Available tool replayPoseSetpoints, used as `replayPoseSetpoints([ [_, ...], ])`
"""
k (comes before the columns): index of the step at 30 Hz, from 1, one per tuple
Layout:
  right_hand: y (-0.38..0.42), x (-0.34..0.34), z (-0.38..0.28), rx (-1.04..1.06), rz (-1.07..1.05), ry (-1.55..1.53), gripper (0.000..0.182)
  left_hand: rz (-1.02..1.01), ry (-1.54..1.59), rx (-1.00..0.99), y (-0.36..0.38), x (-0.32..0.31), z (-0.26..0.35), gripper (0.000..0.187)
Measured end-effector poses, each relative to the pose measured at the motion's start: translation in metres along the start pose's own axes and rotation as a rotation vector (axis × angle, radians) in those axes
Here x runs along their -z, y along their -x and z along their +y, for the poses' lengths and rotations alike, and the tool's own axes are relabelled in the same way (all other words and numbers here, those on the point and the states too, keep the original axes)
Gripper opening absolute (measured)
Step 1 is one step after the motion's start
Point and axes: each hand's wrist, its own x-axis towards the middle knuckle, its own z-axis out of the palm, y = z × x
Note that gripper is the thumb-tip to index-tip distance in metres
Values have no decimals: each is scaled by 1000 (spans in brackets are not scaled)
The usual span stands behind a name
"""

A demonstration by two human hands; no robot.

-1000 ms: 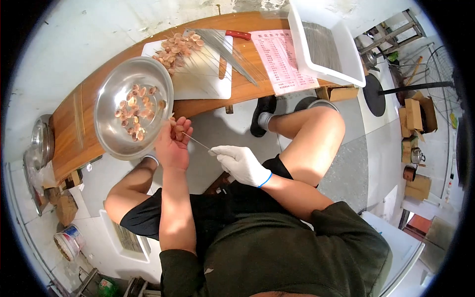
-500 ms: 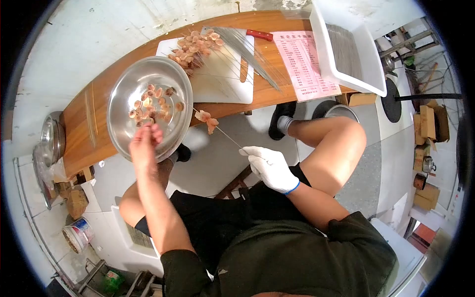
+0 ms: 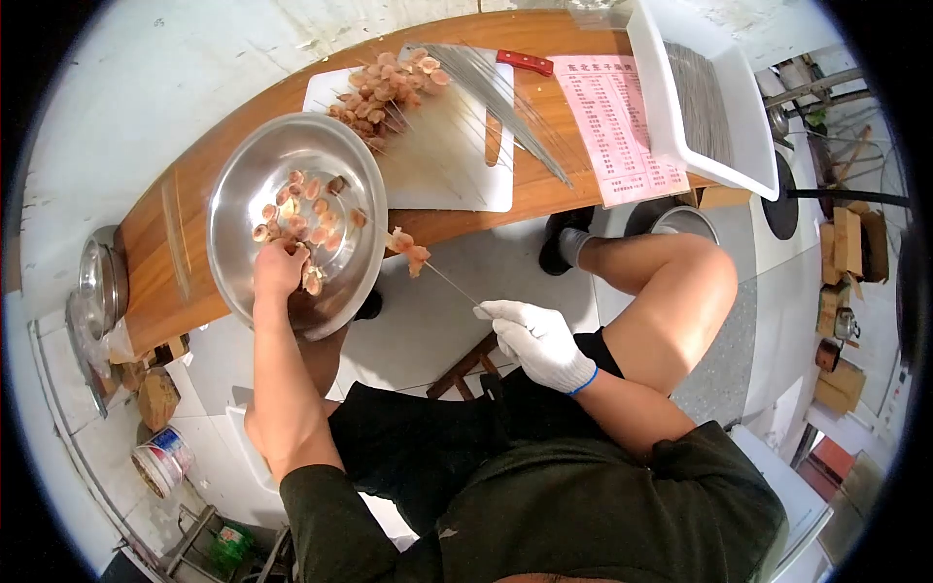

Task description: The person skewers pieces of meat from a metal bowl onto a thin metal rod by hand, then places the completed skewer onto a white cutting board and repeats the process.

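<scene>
A steel bowl (image 3: 225, 214) with round slices of pinkish meat (image 3: 316, 235) in it rests at the table's front edge. My bare left hand (image 3: 278, 268) reaches into it, with fingertips pinched on a slice among the pieces; the fingers partly hide it. My right hand (image 3: 530, 340), in a white knit glove, is closed round the lower end of a thin metal skewer (image 3: 449, 281). Several meat pieces (image 3: 410, 253) are threaded near the skewer's far end, just right of the bowl's rim.
Loaded skewers (image 3: 389, 92) lie heaped on a white cutting board (image 3: 447, 189), beside bare skewers (image 3: 515, 126). A red-handled knife (image 3: 525, 63) and a pink printed sheet (image 3: 617, 136) are to the right. A white bin (image 3: 743, 146) holds many thin sticks.
My left hand has moved a little down and left within the bowl and closed on the meat there. My right hand and its skewer have shifted slightly right and down in view.
</scene>
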Motion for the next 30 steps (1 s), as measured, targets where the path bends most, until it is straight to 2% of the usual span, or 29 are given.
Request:
replayPoseSetpoints([
  [7,0,-1,-5,-17,-10,59,31,60,290,-78,2,-2,-12,32],
  [10,-1,-1,-6,-55,-22,75,31,-18,147,-127,16,15,-3,32],
  [13,0,-4,-8,-57,-19,89,31,88,161,-226,9,5,-20,30],
  [16,1,-4,-11,-64,-13,102,31,-16,419,-54,5,8,-29,26],
  [19,0,-5,-12,-59,-16,128,30,-112,891,13,3,8,-34,22],
  [22,0,-7,-11,-37,-25,157,29,-143,1216,34,10,13,-29,23],
  [23,-1,-8,-10,-37,-30,144,28,-187,1325,-17,13,15,-29,24],
  [30,2,-10,-10,-46,-52,145,27,-219,1623,-81,28,21,-24,25],
])
